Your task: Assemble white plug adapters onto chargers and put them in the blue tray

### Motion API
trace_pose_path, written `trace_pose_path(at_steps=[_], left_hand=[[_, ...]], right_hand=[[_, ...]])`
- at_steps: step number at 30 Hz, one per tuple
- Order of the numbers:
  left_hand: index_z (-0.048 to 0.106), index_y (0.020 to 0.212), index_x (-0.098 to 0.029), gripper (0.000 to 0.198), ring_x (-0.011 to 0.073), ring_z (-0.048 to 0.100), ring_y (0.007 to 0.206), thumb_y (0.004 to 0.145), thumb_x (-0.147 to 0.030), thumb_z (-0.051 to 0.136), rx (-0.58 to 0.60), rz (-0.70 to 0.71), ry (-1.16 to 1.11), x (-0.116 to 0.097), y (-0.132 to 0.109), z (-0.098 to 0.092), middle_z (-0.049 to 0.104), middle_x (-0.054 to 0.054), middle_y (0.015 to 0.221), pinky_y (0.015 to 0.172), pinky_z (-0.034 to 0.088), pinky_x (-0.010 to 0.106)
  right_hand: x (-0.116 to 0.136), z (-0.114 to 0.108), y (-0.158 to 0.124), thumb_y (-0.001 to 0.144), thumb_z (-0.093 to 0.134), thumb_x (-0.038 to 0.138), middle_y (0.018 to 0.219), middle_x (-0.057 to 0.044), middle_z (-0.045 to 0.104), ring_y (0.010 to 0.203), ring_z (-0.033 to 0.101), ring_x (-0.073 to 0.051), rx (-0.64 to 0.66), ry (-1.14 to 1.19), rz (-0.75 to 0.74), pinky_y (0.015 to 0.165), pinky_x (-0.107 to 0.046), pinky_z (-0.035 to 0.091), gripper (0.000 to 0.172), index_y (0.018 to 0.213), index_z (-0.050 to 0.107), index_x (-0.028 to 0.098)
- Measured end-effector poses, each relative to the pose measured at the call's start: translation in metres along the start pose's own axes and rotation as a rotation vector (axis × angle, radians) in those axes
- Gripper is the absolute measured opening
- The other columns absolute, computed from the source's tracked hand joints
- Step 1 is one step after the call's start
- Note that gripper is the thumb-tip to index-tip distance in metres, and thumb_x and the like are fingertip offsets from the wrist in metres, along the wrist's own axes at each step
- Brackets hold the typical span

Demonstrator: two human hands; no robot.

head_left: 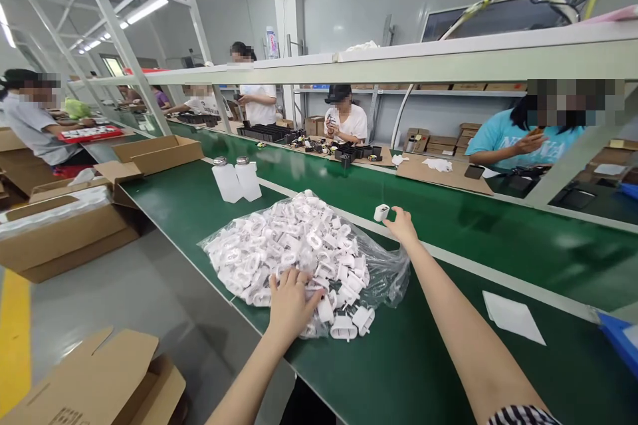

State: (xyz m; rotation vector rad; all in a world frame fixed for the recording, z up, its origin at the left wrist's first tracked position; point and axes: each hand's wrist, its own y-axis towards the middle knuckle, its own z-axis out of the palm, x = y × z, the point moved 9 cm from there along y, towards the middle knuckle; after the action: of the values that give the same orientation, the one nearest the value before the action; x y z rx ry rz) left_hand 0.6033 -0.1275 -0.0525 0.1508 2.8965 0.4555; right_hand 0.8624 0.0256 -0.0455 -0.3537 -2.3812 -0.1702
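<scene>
A large heap of white plastic plug housings (279, 239) lies on a spread clear plastic bag (391, 272) on the green bench. My left hand (292, 298) rests on the front of the heap, fingers spread over the pieces and thumb out to the right. Farther out, my right hand (403, 225) reaches to the green belt (448, 232), where a single white housing (381, 213) is at its fingertips. Its thumb and forefinger are apart; the thumb appears to touch the piece. A few loose housings (343, 327) lie at the heap's near edge, some with metal pins showing.
Two white bottles with metal tops (236, 179) stand behind the heap. White paper (513, 316) lies to the right, near a blue tray (618, 342). Open cardboard boxes (70, 232) are at left. Overhead runs a pale shelf (448, 56). Several co-workers sit or stand across the belt.
</scene>
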Motion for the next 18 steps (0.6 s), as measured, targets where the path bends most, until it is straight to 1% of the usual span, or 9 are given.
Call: trace_pose_path(at_steps=[2,4,6,9,12,14,15,16,18], left_hand=[[0.052,0.069,-0.019,0.026,0.0216,0.046,0.081,0.071,-0.041,0.037,-0.055,-0.024,-0.021,0.003,-0.002,-0.002,0.053,0.005,0.077,0.079,0.026,0.043],[0.050,0.062,-0.019,0.025,0.0200,0.047,0.075,0.073,-0.037,0.036,-0.083,-0.034,-0.040,0.005,-0.005,-0.001,0.053,0.004,0.069,0.077,0.028,0.041],[0.051,0.064,-0.019,0.024,0.0192,0.048,0.074,0.075,-0.031,0.033,-0.097,-0.043,-0.048,0.005,-0.008,-0.003,0.054,0.003,0.068,0.077,0.027,0.042],[0.052,0.086,-0.020,0.026,0.0200,0.050,0.071,0.077,-0.027,0.029,-0.109,-0.090,0.014,0.006,-0.006,-0.017,0.056,0.005,0.072,0.079,0.022,0.048],[0.049,0.098,-0.022,0.031,0.0225,0.048,0.079,0.077,-0.021,0.026,-0.108,-0.077,0.128,0.001,0.016,-0.036,0.055,0.008,0.088,0.079,0.022,0.048],[0.050,0.098,-0.025,0.034,0.0237,0.044,0.089,0.074,-0.013,0.028,-0.043,0.033,0.168,-0.008,0.042,-0.036,0.050,0.006,0.101,0.078,0.027,0.043],[0.050,0.098,-0.026,0.036,0.0232,0.043,0.090,0.072,-0.011,0.030,0.033,0.125,0.163,-0.014,0.055,-0.029,0.048,0.005,0.105,0.076,0.030,0.040],[0.050,0.097,-0.025,0.035,0.0227,0.043,0.091,0.071,-0.010,0.033,0.125,0.196,0.152,-0.018,0.067,-0.019,0.048,0.004,0.106,0.075,0.032,0.037],[0.055,0.089,-0.021,0.027,0.0222,0.044,0.089,0.070,-0.013,0.038,0.260,0.234,0.132,-0.015,0.083,-0.002,0.053,0.006,0.096,0.073,0.034,0.033]], right_hand=[[0.004,0.001,0.013,0.059,0.053,0.024,0.126,-0.017,0.016,0.091,0.047,-0.028,0.006,-0.094,-0.038,0.061,-0.031,0.038,0.057,0.113,0.034,0.020],[0.006,0.005,0.022,0.056,0.057,0.022,0.127,-0.015,0.013,0.091,0.047,-0.028,0.034,-0.168,-0.089,0.060,-0.031,0.038,0.058,0.110,0.038,0.022],[0.007,0.007,0.026,0.056,0.056,0.019,0.125,-0.012,0.022,0.087,0.050,-0.024,0.059,-0.224,-0.152,0.059,-0.028,0.038,0.048,0.102,0.045,0.023],[0.005,0.000,0.025,0.061,0.052,0.018,0.112,-0.007,0.041,0.079,0.052,-0.019,0.060,-0.288,-0.221,0.057,-0.025,0.037,0.032,0.093,0.050,0.023],[-0.007,-0.021,0.014,0.065,0.047,0.026,0.101,-0.008,0.046,0.078,0.052,-0.021,0.010,-0.331,-0.208,0.057,-0.026,0.036,0.029,0.094,0.049,0.021],[-0.017,-0.041,-0.003,0.067,0.044,0.033,0.096,-0.009,0.048,0.079,0.051,-0.022,-0.038,-0.366,-0.181,0.057,-0.026,0.036,0.031,0.095,0.048,0.021],[-0.022,-0.050,-0.015,0.067,0.044,0.036,0.093,-0.008,0.049,0.078,0.051,-0.022,-0.053,-0.389,-0.178,0.056,-0.026,0.036,0.031,0.094,0.049,0.022],[-0.026,-0.057,-0.030,0.066,0.044,0.038,0.090,-0.007,0.050,0.076,0.052,-0.022,-0.061,-0.414,-0.183,0.056,-0.026,0.036,0.031,0.092,0.050,0.022],[-0.035,-0.066,-0.066,0.064,0.046,0.039,0.086,-0.006,0.052,0.071,0.053,-0.020,-0.055,-0.454,-0.220,0.055,-0.026,0.037,0.029,0.088,0.052,0.023]])
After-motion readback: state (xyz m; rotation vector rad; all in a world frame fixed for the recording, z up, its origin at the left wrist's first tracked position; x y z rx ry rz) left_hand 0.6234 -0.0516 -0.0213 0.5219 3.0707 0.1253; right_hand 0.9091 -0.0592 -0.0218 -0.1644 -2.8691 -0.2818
